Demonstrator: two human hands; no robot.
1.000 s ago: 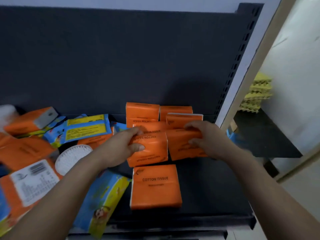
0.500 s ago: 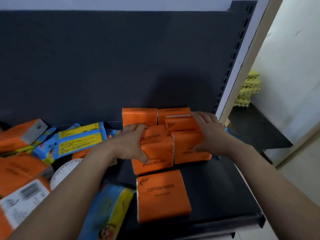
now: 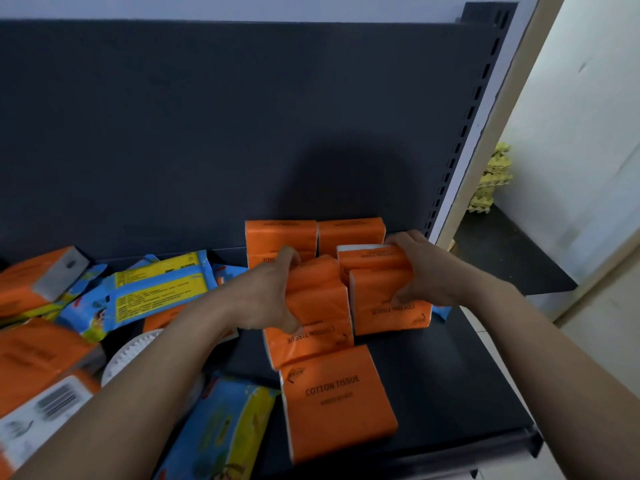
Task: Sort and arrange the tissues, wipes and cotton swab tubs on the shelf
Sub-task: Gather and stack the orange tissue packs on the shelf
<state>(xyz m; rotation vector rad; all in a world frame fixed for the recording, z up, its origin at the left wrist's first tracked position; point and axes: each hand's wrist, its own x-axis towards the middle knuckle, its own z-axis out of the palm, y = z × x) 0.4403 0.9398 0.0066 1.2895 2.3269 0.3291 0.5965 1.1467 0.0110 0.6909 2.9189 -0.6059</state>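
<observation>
Between left grip [image 3: 273,299] and right grip [image 3: 424,271], two orange tissue packs [image 3: 318,306] have been squeezed closer together on the shelf [image 3: 450,375]. Each grip clasps one, tightening the row.

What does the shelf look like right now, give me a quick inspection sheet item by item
Surface: dark shelf, bare at right front.
Job's things: tissue packs grouped at right; wipes and swab tub jumbled at left.
Clutter: nothing seen.
Hands: left hand grips one tissue pack; right hand grips its neighbour.
Cables: nothing seen.
Surroundings: egg trays stacked beyond the shelf's right end.
</observation>
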